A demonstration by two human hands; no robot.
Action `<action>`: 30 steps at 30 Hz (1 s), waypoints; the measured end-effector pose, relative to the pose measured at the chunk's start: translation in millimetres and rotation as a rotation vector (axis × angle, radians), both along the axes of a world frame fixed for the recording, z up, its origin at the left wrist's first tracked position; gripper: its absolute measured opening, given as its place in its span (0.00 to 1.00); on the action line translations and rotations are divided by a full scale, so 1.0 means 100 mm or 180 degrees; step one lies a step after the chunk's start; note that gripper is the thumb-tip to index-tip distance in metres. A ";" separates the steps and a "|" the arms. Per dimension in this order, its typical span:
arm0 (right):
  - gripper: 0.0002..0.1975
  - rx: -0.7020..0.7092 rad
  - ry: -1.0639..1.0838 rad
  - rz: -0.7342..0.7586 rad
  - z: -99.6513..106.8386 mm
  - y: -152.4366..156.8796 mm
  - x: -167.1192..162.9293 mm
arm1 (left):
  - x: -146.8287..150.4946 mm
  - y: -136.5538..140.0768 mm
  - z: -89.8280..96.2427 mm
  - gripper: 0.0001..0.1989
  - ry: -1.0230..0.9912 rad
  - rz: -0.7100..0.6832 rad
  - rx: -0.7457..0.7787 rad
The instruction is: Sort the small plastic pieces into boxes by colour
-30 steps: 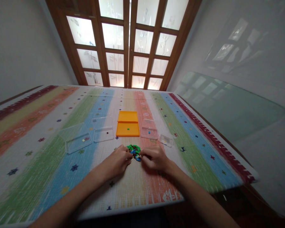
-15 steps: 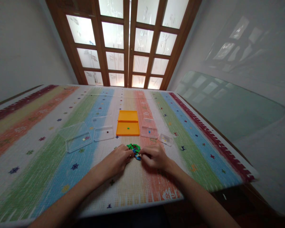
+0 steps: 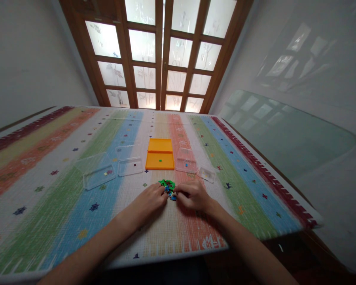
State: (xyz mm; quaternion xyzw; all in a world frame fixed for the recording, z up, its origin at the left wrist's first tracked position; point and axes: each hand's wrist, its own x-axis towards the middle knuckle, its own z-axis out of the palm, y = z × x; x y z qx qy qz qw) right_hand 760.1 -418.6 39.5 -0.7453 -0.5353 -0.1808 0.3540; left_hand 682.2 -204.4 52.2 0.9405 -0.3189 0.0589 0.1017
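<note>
A small heap of toy bricks [image 3: 167,184], mostly green with some blue, white and dark pieces, lies on the tablecloth between my hands. My left hand [image 3: 152,196] rests at the heap's left edge, its fingers pressed together and bent down against the bricks. On the other side, my right hand [image 3: 193,195] is closed, thumb and forefinger pinched at the heap's right edge. Whatever either hand's fingertips hold is too small or hidden to make out. Beyond the heap an orange case [image 3: 159,166] lies unfolded, with one green brick [image 3: 160,160] inside.
Left of the orange case are two clear boxes, the farther-left box [image 3: 89,183] with pale and pinkish bits and the nearer box [image 3: 129,174] with a dark brick. To its right stand a clear box [image 3: 186,171] holding a blue brick and a smaller clear box [image 3: 207,180].
My left hand has shifted slightly, its fingers now lying flatter at the heap's edge. My right hand stays almost where it was. The boxes and case have not moved.
</note>
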 end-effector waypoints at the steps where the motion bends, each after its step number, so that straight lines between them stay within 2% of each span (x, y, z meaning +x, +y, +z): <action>1: 0.11 -0.0012 0.0002 0.0002 0.00 0.00 0.00 | -0.01 -0.01 -0.02 0.12 -0.0088 -0.0010 0.0063; 7: 0.10 -0.0009 -0.0018 0.0002 0.02 0.00 -0.01 | -0.05 -0.09 -0.03 0.11 -0.0471 -0.0044 0.0628; 9: 0.11 0.0008 -0.0033 0.0009 0.03 0.00 -0.01 | -0.05 -0.10 -0.03 0.10 -0.0499 -0.0039 0.0682; 15: 0.11 0.0013 0.0020 0.0017 0.02 0.00 -0.01 | -0.10 -0.07 0.08 0.11 -0.0408 -0.0100 0.0178; 18: 0.11 0.0016 0.0010 -0.0004 0.01 -0.01 0.00 | -0.16 0.09 0.21 0.12 -0.0418 0.0008 -0.0032; 22: 0.12 0.0017 -0.0064 -0.0005 0.00 -0.01 0.00 | -0.25 0.55 0.38 0.15 -0.0714 0.0571 -0.0600; 24: 0.12 -0.0023 -0.0087 0.0017 0.00 -0.01 -0.01 | -0.30 0.84 0.47 0.12 -0.0844 0.0999 -0.0785; 28: 0.11 -0.0072 -0.0074 0.0052 0.03 -0.01 -0.04 | -0.41 1.32 0.59 0.15 -0.0892 0.2021 -0.0767; 30: 0.11 -0.0074 -0.0076 0.0072 0.04 0.00 -0.05 | -0.43 1.47 0.61 0.17 -0.0807 0.2348 -0.0708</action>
